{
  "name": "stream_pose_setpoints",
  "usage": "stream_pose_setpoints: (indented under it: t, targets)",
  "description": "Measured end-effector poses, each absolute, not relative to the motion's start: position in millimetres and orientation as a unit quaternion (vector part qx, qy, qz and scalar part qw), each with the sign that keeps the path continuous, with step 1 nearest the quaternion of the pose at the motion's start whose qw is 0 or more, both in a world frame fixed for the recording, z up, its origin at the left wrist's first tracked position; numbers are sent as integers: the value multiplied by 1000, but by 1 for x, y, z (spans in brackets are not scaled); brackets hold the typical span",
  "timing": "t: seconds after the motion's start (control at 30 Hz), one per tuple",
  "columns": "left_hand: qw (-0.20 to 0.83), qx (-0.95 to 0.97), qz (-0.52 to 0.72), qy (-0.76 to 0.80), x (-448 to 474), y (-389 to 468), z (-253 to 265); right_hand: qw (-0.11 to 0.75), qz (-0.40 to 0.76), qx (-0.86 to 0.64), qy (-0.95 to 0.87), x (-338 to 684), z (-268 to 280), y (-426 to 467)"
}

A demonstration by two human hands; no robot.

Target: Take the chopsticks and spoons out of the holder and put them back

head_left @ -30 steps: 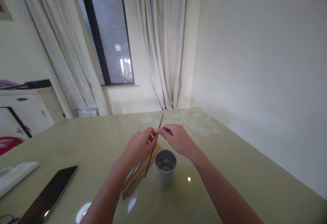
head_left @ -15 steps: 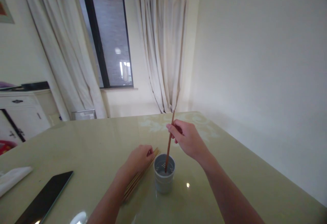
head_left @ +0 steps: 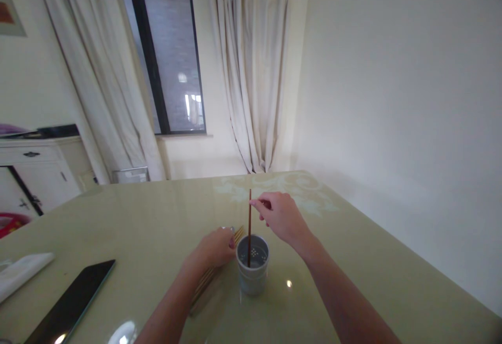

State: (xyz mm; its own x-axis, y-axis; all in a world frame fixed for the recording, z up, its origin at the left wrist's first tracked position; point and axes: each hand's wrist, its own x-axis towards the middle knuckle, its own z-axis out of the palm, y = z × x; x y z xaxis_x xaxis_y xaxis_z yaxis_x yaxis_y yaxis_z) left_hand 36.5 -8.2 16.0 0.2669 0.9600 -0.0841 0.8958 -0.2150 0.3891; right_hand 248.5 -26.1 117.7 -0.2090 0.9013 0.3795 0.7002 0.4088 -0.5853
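Observation:
A grey cup (head_left: 252, 281) with small holes in its bottom stands upright on the table. One brown chopstick (head_left: 250, 224) stands nearly vertical, its lower end inside the cup by the left wall. My right hand (head_left: 280, 216) pinches this chopstick near the top between thumb and fingers. Just left of the cup, several chopsticks (head_left: 204, 284) lie slantwise on the table in a bundle. My left hand (head_left: 217, 247) is closed over the bundle, its curled fingertips close to the cup's rim; the fingers partly hide what they grip.
On the left of the glossy table (head_left: 157, 218) lie a dark phone-like slab (head_left: 72, 302) and a white object (head_left: 23, 273). Near the front edge is a shiny white rounded thing (head_left: 123, 333). A wall (head_left: 392, 124) borders the table's right side.
The chopstick in my right hand has swung from a rightward lean to nearly vertical, over to the cup's left side. My left hand has shifted slightly toward the cup.

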Motion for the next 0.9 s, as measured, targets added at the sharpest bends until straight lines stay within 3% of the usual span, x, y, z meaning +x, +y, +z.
stream_pose_setpoints:
  t: [0.1,0.23,0.33,0.43,0.57,0.67,0.8,0.9]
  targets:
    - [196,763,164,594,31,-8,36,376,140,-512,-759,249,119,-28]
    - [309,709,344,533,23,-12,67,425,179,-473,-750,248,119,-30]
    - [297,704,458,454,28,-27,90,473,242,-419,-737,243,123,-35]
    - [282,726,493,387,42,-44,106,506,304,-353,-726,239,129,-44]
    - [301,740,474,369,51,-50,110,532,320,-330,-711,241,138,-53]
    - [260,747,432,434,44,-36,97,550,281,-349,-705,252,144,-55]
    - [143,779,214,572,32,-16,64,508,190,-416,-730,267,147,-50]
    - [130,783,80,604,28,-9,38,430,177,-470,-750,268,142,-43]
